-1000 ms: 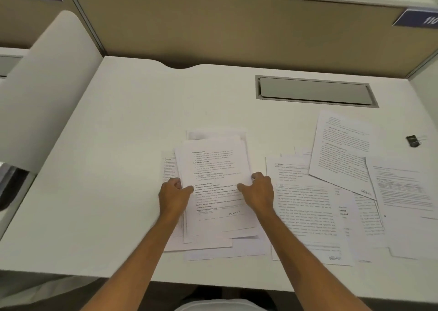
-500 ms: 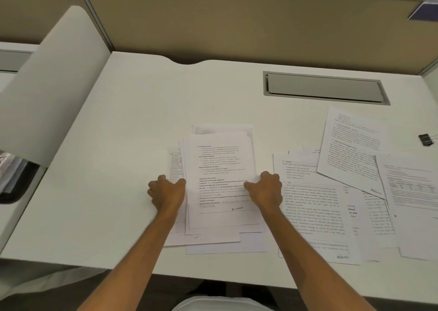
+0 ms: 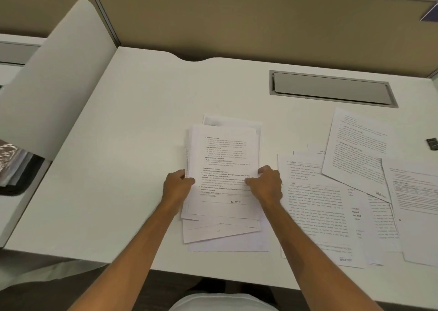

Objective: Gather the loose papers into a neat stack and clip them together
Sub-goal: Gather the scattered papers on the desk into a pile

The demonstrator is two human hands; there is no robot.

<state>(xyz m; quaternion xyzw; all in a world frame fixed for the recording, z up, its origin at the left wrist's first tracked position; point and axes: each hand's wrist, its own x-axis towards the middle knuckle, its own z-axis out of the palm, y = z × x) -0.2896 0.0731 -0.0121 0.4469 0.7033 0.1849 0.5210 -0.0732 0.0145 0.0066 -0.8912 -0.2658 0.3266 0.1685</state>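
A rough stack of printed papers [image 3: 225, 154] lies in the middle of the white desk [image 3: 123, 144], its lower sheets fanned out at the near end. My left hand [image 3: 176, 187] grips the stack's left edge, thumb on top. My right hand [image 3: 266, 187] grips the right edge the same way. Several loose printed sheets [image 3: 315, 213] overlap one another on the desk to the right, one of them lying tilted [image 3: 355, 149]. A small black binder clip [image 3: 432, 143] sits at the far right edge of the view.
A grey cable hatch [image 3: 331, 89] is set into the desk at the back right. A tan partition wall [image 3: 237, 18] closes the back. A white curved divider [image 3: 54, 80] stands on the left, with a dark tray of items [image 3: 14, 168] beyond it.
Both hands have pressed inward on the stack's sides, squaring the upper sheets. The papers that stuck out on the left are now tucked in. The camera has tilted slightly.
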